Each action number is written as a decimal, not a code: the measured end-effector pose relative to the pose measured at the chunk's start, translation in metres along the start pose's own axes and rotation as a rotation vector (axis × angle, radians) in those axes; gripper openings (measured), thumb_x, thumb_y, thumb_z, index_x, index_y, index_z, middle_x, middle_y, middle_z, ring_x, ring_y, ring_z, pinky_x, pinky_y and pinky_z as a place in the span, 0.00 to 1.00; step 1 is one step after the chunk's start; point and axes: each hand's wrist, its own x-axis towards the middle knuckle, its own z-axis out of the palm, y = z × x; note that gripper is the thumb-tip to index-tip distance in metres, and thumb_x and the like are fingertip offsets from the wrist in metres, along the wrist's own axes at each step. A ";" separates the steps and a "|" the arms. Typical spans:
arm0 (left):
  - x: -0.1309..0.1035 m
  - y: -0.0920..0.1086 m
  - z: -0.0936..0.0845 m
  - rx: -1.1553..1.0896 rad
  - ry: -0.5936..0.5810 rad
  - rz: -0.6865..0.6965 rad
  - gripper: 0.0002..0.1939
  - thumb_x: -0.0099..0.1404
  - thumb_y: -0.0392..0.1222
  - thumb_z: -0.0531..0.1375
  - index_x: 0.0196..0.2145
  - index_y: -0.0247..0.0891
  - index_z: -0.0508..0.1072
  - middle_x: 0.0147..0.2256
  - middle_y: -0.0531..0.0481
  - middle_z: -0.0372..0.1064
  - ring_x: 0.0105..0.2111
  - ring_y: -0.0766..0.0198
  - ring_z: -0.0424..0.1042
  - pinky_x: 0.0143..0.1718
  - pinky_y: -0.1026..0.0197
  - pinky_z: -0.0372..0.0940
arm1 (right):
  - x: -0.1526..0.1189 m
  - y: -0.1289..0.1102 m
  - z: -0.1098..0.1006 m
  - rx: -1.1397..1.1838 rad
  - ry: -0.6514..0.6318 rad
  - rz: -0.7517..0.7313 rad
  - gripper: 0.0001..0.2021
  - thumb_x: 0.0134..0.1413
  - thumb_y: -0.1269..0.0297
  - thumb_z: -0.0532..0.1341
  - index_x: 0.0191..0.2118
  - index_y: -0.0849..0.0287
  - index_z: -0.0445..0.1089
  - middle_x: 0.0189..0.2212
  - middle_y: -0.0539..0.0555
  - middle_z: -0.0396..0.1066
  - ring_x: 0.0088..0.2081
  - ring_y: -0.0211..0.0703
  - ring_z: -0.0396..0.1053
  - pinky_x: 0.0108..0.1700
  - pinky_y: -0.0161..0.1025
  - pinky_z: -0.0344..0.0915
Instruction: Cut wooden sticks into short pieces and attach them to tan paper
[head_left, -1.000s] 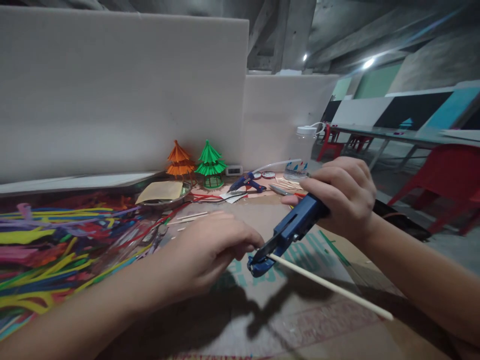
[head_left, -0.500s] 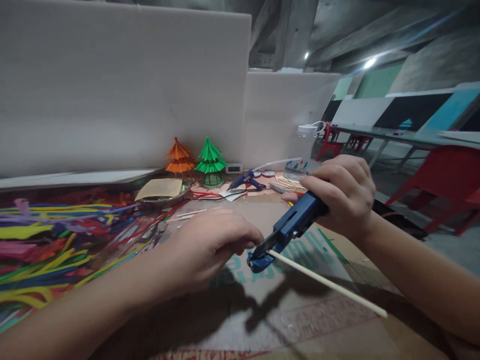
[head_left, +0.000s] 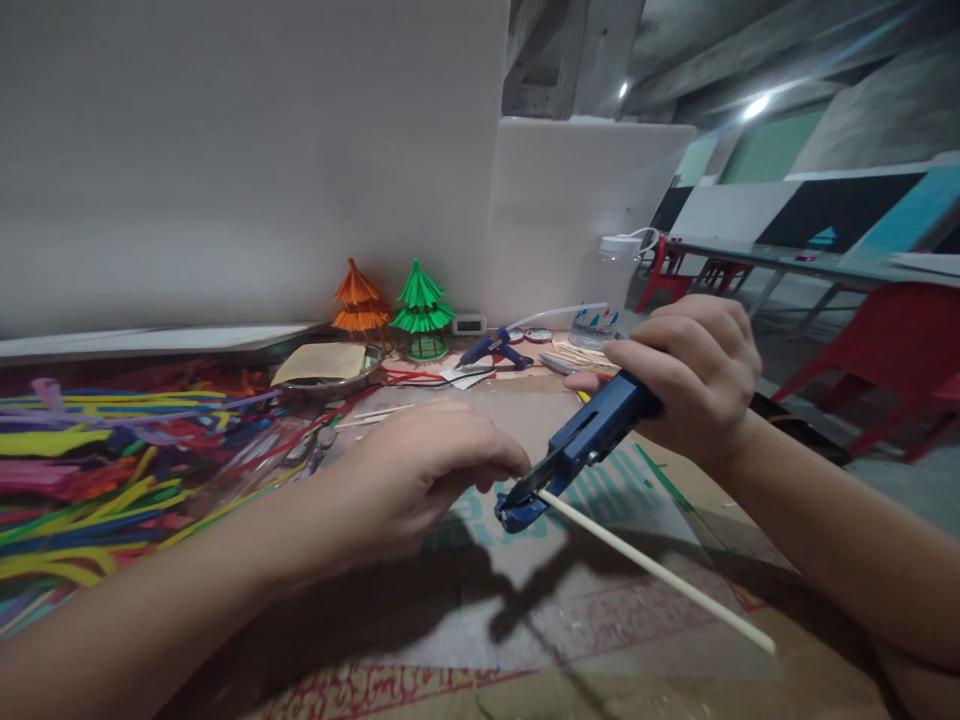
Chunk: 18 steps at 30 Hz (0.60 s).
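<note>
My right hand (head_left: 694,385) is wrapped round the handles of a blue hand cutter (head_left: 592,430), which points down and to the left. A thin pale wooden stick (head_left: 660,570) passes through the cutter's jaws, its long free end slanting toward the lower right. Close to the jaws, my left hand (head_left: 435,470) pinches the stick's other end; its fingertips hide that end. Both hands are above a cardboard sheet (head_left: 600,610) with printed green and red characters.
Colourful pipe cleaners (head_left: 97,500) spread over the left side. An orange paper tree (head_left: 358,300) and a green one (head_left: 420,310) stand at the back beside a glue gun (head_left: 495,348). A clear bottle (head_left: 600,295) is behind my right hand; a red chair (head_left: 885,350) is off right.
The camera view has tilted slightly, shifting the background up a little. Both hands, the cutter and the stick keep nearly the same pose.
</note>
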 end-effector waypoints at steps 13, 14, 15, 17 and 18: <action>0.001 0.000 0.000 -0.002 -0.001 0.017 0.16 0.65 0.22 0.53 0.39 0.37 0.76 0.31 0.54 0.73 0.32 0.68 0.69 0.37 0.66 0.59 | 0.003 -0.002 -0.005 -0.027 -0.017 -0.011 0.08 0.65 0.56 0.63 0.43 0.51 0.67 0.30 0.51 0.70 0.36 0.46 0.68 0.44 0.45 0.64; 0.001 0.000 0.000 0.000 0.005 0.026 0.16 0.66 0.22 0.53 0.39 0.37 0.76 0.31 0.54 0.73 0.32 0.68 0.69 0.37 0.66 0.59 | 0.003 -0.002 -0.005 -0.027 -0.015 -0.009 0.08 0.64 0.55 0.63 0.43 0.51 0.67 0.30 0.50 0.70 0.36 0.46 0.68 0.44 0.45 0.64; 0.000 0.001 -0.001 0.000 0.007 0.033 0.16 0.66 0.22 0.53 0.39 0.37 0.76 0.30 0.54 0.73 0.32 0.68 0.69 0.37 0.66 0.59 | 0.003 -0.002 -0.005 -0.027 -0.013 -0.009 0.09 0.64 0.55 0.63 0.44 0.52 0.67 0.30 0.50 0.70 0.36 0.46 0.68 0.44 0.45 0.64; 0.000 0.001 -0.001 0.000 0.007 0.032 0.17 0.66 0.22 0.53 0.39 0.38 0.77 0.30 0.54 0.73 0.32 0.68 0.69 0.37 0.66 0.59 | 0.003 -0.002 -0.004 -0.027 -0.008 -0.007 0.10 0.63 0.55 0.64 0.44 0.52 0.67 0.30 0.50 0.70 0.36 0.47 0.68 0.44 0.45 0.64; 0.000 0.001 -0.001 -0.003 0.006 0.029 0.17 0.66 0.22 0.53 0.39 0.38 0.77 0.31 0.54 0.73 0.32 0.68 0.69 0.37 0.66 0.59 | 0.004 -0.002 -0.004 -0.026 -0.005 -0.004 0.10 0.63 0.55 0.64 0.44 0.52 0.67 0.30 0.50 0.70 0.36 0.47 0.69 0.44 0.45 0.64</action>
